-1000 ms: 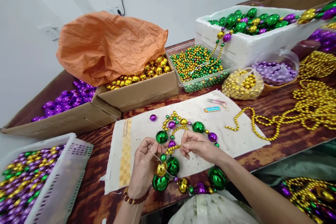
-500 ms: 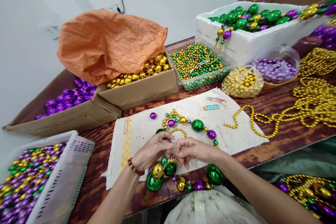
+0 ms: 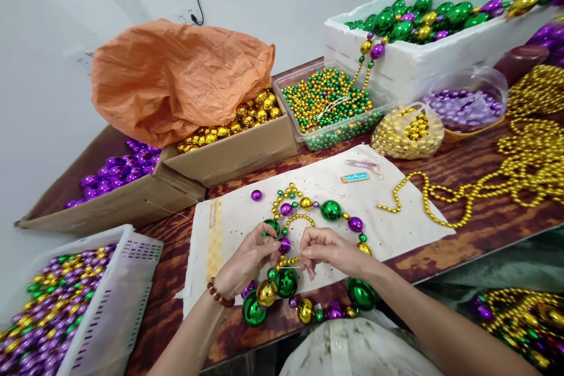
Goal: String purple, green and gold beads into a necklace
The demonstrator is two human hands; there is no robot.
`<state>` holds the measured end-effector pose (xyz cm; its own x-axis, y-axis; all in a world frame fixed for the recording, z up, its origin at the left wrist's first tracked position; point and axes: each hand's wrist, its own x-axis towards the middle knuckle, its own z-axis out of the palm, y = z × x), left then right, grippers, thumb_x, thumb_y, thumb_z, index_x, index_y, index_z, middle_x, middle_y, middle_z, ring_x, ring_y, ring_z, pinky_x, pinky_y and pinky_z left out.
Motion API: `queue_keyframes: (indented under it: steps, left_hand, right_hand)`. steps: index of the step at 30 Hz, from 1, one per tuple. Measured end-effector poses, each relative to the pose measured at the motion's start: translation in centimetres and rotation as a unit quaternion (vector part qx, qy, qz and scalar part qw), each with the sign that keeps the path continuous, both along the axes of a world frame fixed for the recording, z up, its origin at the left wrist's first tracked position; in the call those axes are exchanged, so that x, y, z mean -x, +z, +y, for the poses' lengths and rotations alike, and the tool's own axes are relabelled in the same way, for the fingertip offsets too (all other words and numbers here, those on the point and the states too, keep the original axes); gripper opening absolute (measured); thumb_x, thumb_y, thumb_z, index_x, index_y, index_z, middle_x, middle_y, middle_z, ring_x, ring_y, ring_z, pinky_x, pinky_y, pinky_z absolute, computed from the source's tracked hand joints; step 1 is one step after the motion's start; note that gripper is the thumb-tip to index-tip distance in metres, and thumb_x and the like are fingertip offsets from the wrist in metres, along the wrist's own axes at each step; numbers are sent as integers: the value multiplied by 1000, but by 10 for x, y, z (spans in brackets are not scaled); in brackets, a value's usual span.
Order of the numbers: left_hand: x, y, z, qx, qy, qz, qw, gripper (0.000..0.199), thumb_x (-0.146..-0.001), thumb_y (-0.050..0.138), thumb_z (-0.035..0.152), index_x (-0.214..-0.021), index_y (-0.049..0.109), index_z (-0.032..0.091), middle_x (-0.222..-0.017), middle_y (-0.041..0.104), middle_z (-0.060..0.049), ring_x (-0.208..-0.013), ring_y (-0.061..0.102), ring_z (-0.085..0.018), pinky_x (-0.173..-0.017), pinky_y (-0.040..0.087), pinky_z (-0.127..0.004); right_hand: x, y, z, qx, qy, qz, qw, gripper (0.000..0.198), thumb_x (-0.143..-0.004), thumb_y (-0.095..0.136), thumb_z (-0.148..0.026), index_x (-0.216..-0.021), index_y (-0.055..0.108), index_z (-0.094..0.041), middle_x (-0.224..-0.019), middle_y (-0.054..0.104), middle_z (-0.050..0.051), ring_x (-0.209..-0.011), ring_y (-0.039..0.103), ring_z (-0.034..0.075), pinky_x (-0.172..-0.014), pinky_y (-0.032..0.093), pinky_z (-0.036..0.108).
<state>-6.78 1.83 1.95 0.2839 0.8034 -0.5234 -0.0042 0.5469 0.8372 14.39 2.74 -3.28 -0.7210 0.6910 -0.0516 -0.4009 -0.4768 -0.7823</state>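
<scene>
A dark, wood-patterned surface (image 3: 147,311) stretches under and around the fingers. A white cloth (image 3: 240,211) lies on it, directly below them. Beyond the fingers, past the cloth's far edge, stands a cardboard box (image 3: 238,155) of gold beads. A strand of green, gold and purple beads (image 3: 331,210) curves around the fingers, partly on the cloth, its nearer beads over the bare surface. Beyond the fingers, small snips (image 3: 362,163) and one loose purple bead (image 3: 256,194) rest on the cloth.

The left hand (image 3: 253,255) and right hand (image 3: 329,251) face each other, slightly apart. Both seem to grasp a fine, pale thread (image 3: 289,267) in pinched fingers; its exact path is too thin to trace.

If either pinch loosens, the smooth beads could slide off the thread; a hard tug might snap it or drag the heavy nearer beads off the surface.

Compared with half a second ago, the hands have parted, uncovering a purple bead (image 3: 284,245) between the fingers.
</scene>
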Motion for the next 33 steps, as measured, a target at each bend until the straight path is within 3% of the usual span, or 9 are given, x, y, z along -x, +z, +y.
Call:
queue_keyframes:
  steps: [6,9,13,15,18,22,26,30,33]
  left_hand:
    - [4,11,3,-26,-53,28,998,18,-78,69,31,-79,62,15,-63,60,0,-58,53,-10,-59,36,-22]
    - [5,9,2,-45,-61,35,996,16,-78,69,30,-80,64,15,-63,61,-1,-59,54,-11,-61,38,-23]
    - [1,6,0,-55,-81,48,994,18,-76,71,30,-83,65,15,-66,63,-1,-58,55,-12,-61,40,-25]
    - [0,6,-1,-58,-80,47,994,17,-76,71,30,-82,64,15,-67,63,-1,-59,55,-12,-62,40,-24]
    - [1,7,-3,-69,-66,36,995,15,-79,67,30,-79,60,16,-64,61,0,-60,54,-12,-63,39,-24]
    - [8,4,-7,-88,-35,29,995,16,-82,65,28,-78,55,17,-64,60,1,-61,52,-11,-65,39,-23]
    - [14,2,-9,-97,-32,45,994,14,-83,63,27,-79,54,17,-67,62,0,-66,53,-12,-68,39,-24]
    - [18,5,-10,-102,-31,62,992,16,-82,65,26,-79,53,17,-72,61,0,-68,52,-11,-65,38,-23]
    - [19,8,-12,-115,-39,63,991,18,-80,67,24,-76,52,17,-76,58,1,-68,50,-10,-64,38,-22]
  right_hand:
    - [1,10,19,95,-71,82,990,15,-84,63,-27,-91,56,-16,-90,69,8,-87,67,19,-65,54,29]
    - [13,13,21,134,-85,104,982,18,-84,64,-27,-95,56,-15,-95,70,10,-89,69,19,-69,54,26]
    - [34,21,24,122,-109,84,983,19,-82,66,-28,-92,56,-15,-92,71,9,-85,69,17,-70,54,25]
    - [41,26,28,86,-133,26,987,20,-80,67,-31,-88,57,-16,-92,70,8,-86,68,17,-63,53,23]
    - [41,29,31,-29,-147,-88,985,22,-80,65,-33,-94,62,-17,-100,67,6,-89,64,17,-59,50,22]
    - [33,21,26,-164,-56,-155,973,24,-80,65,-28,-101,67,-18,-94,68,3,-87,62,16,-74,48,26]
    - [29,14,18,-221,-42,-245,943,10,-77,66,-20,-85,72,-18,-77,69,0,-75,60,15,-69,43,24]
    - [23,26,12,-292,-64,-299,906,12,-81,61,-18,-78,72,-19,-71,66,-2,-70,57,14,-63,38,22]
    - [17,36,10,-361,-36,-307,880,12,-81,60,-16,-78,71,-21,-69,65,-3,-68,57,12,-62,36,22]
